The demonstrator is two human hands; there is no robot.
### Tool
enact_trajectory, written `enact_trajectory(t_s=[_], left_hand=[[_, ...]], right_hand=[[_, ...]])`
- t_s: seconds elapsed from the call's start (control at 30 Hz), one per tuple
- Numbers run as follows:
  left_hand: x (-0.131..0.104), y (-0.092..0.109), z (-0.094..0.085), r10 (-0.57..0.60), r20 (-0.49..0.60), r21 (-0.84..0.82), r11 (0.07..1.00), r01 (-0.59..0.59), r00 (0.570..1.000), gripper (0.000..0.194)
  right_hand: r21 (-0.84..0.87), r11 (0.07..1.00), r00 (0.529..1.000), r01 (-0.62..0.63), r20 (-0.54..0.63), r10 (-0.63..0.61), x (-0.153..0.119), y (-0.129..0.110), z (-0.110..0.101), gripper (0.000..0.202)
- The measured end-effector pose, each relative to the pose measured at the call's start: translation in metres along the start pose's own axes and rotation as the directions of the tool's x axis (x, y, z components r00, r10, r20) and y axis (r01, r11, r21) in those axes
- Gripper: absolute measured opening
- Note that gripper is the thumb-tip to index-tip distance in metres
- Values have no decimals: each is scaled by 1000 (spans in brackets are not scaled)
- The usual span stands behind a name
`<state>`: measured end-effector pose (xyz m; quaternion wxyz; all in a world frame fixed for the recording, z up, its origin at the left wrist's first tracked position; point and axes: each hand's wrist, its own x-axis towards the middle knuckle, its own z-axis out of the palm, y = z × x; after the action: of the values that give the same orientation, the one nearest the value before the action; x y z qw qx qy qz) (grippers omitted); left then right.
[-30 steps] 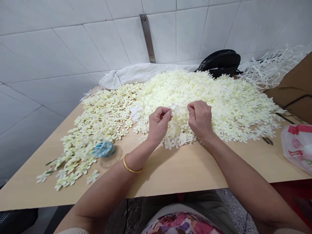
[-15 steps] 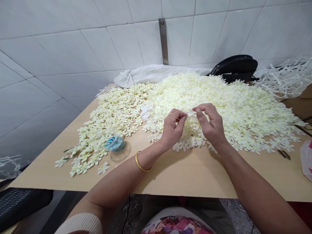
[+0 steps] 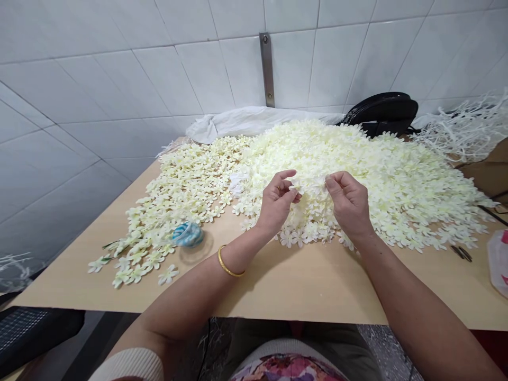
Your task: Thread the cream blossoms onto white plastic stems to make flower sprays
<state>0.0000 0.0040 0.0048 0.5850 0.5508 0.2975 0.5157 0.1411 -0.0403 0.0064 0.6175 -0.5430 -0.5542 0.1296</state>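
My left hand [image 3: 275, 203] is over the front of a large heap of pale cream artificial flowers [image 3: 357, 164]. Its thumb and bent fingers close on a small white artificial flower [image 3: 296, 189], while the index finger reaches forward. To the right, my right hand [image 3: 349, 201] pinches thumb against index finger. What that pinch holds blends into the white petals behind and cannot be made out. A short gap separates the two hands, both just above the heap's near edge.
A looser spread of flowers [image 3: 190, 180] covers the left of the table [image 3: 309, 286]. Nearby stands a small blue-and-white bundle [image 3: 188, 234]. At right are dark snips [image 3: 461, 253], a clear plastic container [image 3: 498, 259] and white stringy strands [image 3: 464, 127]. A black case [image 3: 381, 111] is behind.
My hands have moved slightly apart. My left index finger has lifted and stretched out from its pinch. The right thumb and index finger, apart before, have come together.
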Motion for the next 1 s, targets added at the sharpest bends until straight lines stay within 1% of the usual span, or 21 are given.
enact_trajectory(t_s=[0.07,0.13,0.2,0.27,0.33,0.37,0.43,0.53,0.6,0.67,0.73,0.8,0.83,0.9,0.97,1.0], left_hand=[[-1,1,1,-27,48,18,999,27,998,20],[-2,1,2,-54,96,-3,998,55,994,13],[-4,1,2,-66,140,-50,996,73,988,17],[-5,2,3,-62,167,-68,995,75,984,19],[-5,2,3,-51,154,-44,997,59,987,18],[-6,3,3,-45,138,-29,998,49,989,17],[-6,4,4,-26,106,-4,1000,27,994,17],[-7,4,4,-20,96,26,1000,17,995,18],[-5,4,4,-48,87,15,999,47,995,19],[-3,4,3,-95,66,-38,994,98,993,15],[-1,3,1,-130,45,-88,987,133,991,11],[1,3,0,-130,22,-96,987,131,991,16],[1,3,0,-122,9,-87,989,122,993,20],[0,3,0,-106,0,-70,992,105,994,25],[-1,4,0,-94,11,-68,993,95,995,26],[-1,4,0,-94,23,-74,993,95,995,25]], right_hand=[[33,999,999,14,47,-15,-1,-1,0,27],[12,999,997,35,69,-36,-2,-2,2,28],[-61,994,994,90,68,-86,-4,-2,3,26],[-147,974,984,172,63,-164,-6,-2,6,22],[-194,954,973,228,73,-218,-8,-2,8,18],[-201,951,972,235,80,-223,-9,-3,9,17],[-202,954,975,220,89,-206,-11,-3,10,16],[-223,956,981,191,81,-177,-10,-1,11,19],[-282,943,984,176,46,-170,-8,2,10,20],[-390,907,984,160,-11,-178,-5,7,7,15],[-490,859,975,149,-71,-210,-3,11,6,6],[-511,840,961,182,-87,-261,-2,12,5,9],[-492,842,955,223,-64,-290,-3,11,6,11],[-435,832,931,343,41,-362,-6,8,8,11],[-405,794,890,453,156,-427,-9,7,11,11],[-408,771,872,488,192,-450,-10,7,13,11]])
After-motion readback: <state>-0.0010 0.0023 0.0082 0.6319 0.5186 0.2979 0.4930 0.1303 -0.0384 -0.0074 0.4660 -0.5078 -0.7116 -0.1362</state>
